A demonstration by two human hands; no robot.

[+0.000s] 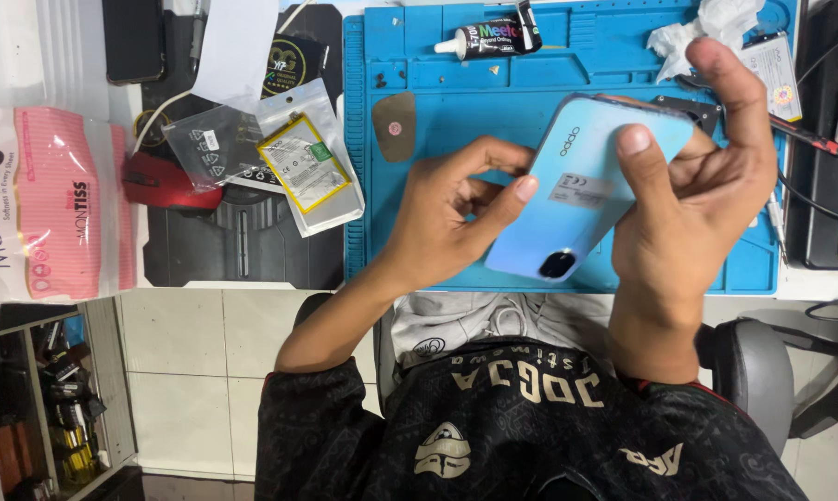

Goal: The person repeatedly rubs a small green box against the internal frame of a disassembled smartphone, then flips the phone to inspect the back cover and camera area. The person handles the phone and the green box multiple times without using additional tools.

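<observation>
The fingers (pixel 507 190) of the left hand (pixel 447 218) are bent and closed on the lower left edge of a light blue phone (pixel 581 199), and the thumb presses on its back. The right hand (pixel 692 199) grips the same phone from the other side: its thumb (pixel 637 148) lies flat on the back cover, the other fingers are curled under the phone, and one finger points up above the top corner. So both hands hold the phone together, back side up, tilted, with the dark camera block (pixel 558 264) at the low end, near the body of the person. The phone is in the air above the blue work mat (pixel 437 102), which lies on the bench (pixel 215 278); it does not touch the mat.

On the mat, at the top, a black glue tube (pixel 488 39) with a white tip lies on its side, and beside it there is a crumpled white tissue (pixel 706 28). A small dark oval pick (pixel 394 125) lies on the left part of the mat. Left of the mat there are a flat battery in a clear bag (pixel 307 172), a red mouse (pixel 164 181) and a pink and white pack of tissues (pixel 48 199). At the right edge, a red-handled tool (pixel 808 139) lies near some black cables.
</observation>
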